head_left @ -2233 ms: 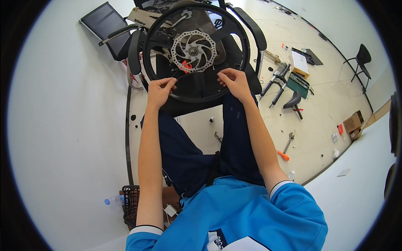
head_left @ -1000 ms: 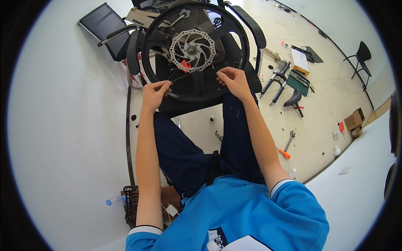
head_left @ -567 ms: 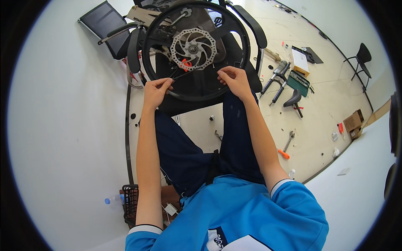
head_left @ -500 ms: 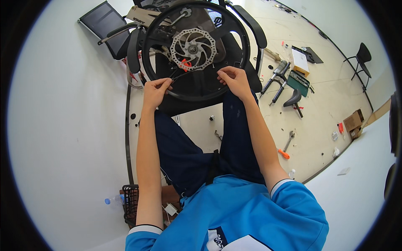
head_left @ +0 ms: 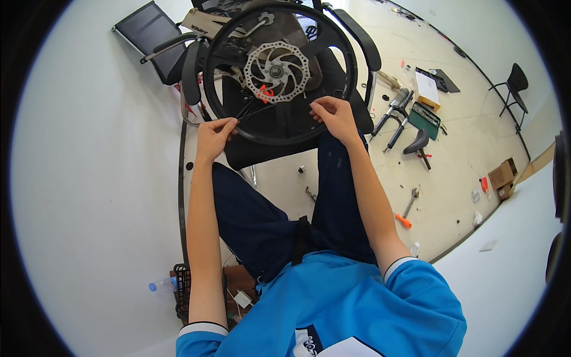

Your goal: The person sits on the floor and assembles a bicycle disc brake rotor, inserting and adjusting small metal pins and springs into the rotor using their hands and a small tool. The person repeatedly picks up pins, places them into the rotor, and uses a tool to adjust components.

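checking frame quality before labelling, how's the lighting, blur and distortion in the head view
Head view: bright, even light, with soft shadows under the bicycle wheel; the pale floor at upper right looks washed out; strong fisheye bending toward a black rim; left hand, right hand and brake disc are sharp, without motion blur.

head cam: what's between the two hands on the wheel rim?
In the head view, the near arc of the black rim spans between the left hand and right hand; thin black spokes fan toward the brake disc.
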